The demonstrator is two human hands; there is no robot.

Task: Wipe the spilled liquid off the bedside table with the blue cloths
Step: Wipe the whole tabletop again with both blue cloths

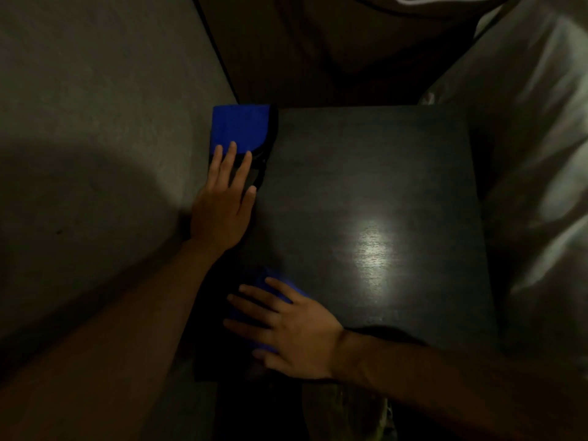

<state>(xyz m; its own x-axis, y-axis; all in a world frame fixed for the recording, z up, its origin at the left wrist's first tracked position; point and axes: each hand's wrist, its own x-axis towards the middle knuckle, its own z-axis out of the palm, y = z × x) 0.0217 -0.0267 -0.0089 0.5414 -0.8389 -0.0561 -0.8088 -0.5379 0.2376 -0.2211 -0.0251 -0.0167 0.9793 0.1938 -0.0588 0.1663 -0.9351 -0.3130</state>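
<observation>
Blue folded cloth [237,127] with a dark bound edge lies at the far left corner of the dark wood-grain bench [366,173], partly overhanging its left side. The left hand [222,205] rests flat, fingers spread, with fingertips on this cloth's near edge. A second blue cloth [280,286], crumpled and mostly covered, sits at the bench's near left edge beneath the right hand [286,329], which presses down palm-flat with fingers apart. A bright glare patch [372,246] marks the bench centre; whether liquid remains there cannot be told. Pale bedding [534,154] lies to the right, a grey surface [95,122] to the left. Dim lighting obscures the near foreground.
</observation>
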